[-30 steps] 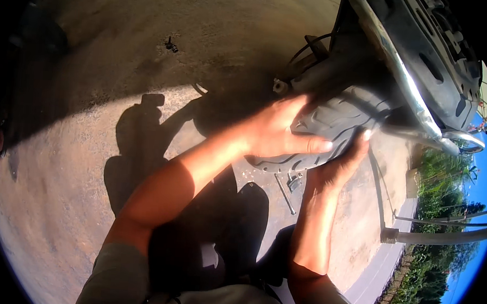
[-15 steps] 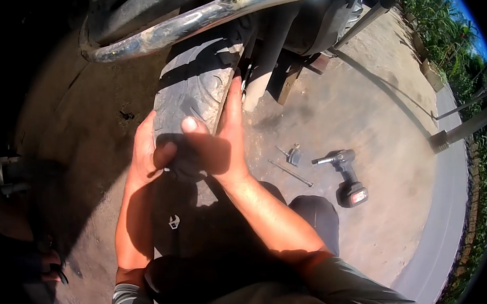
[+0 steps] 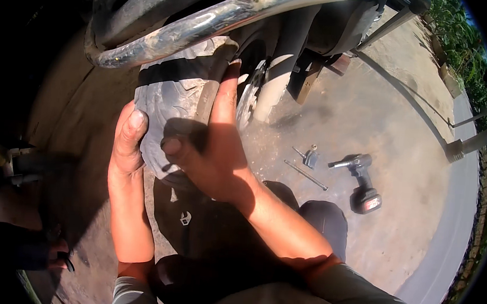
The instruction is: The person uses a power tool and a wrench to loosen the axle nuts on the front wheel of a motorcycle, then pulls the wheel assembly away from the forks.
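Tyre (image 3: 166,97) looks grey, dusty, grooved; left grip (image 3: 128,139) and right grip (image 3: 215,156) clasp its opposite sides

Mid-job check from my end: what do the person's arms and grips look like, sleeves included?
The left sleeve and right sleeve are short, dull grey-green fabric. The left grip and right grip are ungloved. No watch, bracelet or cable shows on either arm.
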The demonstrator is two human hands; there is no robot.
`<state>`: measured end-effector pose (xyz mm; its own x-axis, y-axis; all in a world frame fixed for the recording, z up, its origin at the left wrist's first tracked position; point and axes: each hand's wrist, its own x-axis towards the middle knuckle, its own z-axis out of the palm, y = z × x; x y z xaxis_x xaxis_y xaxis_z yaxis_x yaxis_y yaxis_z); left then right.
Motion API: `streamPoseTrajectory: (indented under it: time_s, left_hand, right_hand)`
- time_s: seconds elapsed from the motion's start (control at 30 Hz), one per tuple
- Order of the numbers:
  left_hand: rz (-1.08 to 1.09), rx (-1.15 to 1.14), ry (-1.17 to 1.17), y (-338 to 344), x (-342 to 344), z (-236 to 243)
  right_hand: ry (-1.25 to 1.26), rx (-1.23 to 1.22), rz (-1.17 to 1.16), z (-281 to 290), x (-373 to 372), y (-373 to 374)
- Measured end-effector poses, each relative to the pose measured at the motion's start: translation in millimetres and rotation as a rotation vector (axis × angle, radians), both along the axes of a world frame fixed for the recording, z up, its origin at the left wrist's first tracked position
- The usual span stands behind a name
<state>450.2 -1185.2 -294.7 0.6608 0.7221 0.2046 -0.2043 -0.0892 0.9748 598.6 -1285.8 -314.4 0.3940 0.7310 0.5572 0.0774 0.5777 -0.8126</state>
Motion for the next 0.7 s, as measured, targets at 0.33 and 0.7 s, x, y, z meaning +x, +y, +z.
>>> streamPoseTrajectory:
  time_s: [0.33, 0.7]
  left_hand:
    - [-0.105, -0.144, -0.034, -16.6, -10.7, -5.3]
    - [-0.074, -0.054, -0.112, -43.1, 12.9, 7.1]
  right_hand:
    - [-0.037, -0.085, -0.47, -8.0, 10.1, -22.1]
    - [-0.423, -0.385, -0.743, -67.0, 117.7, 20.0]
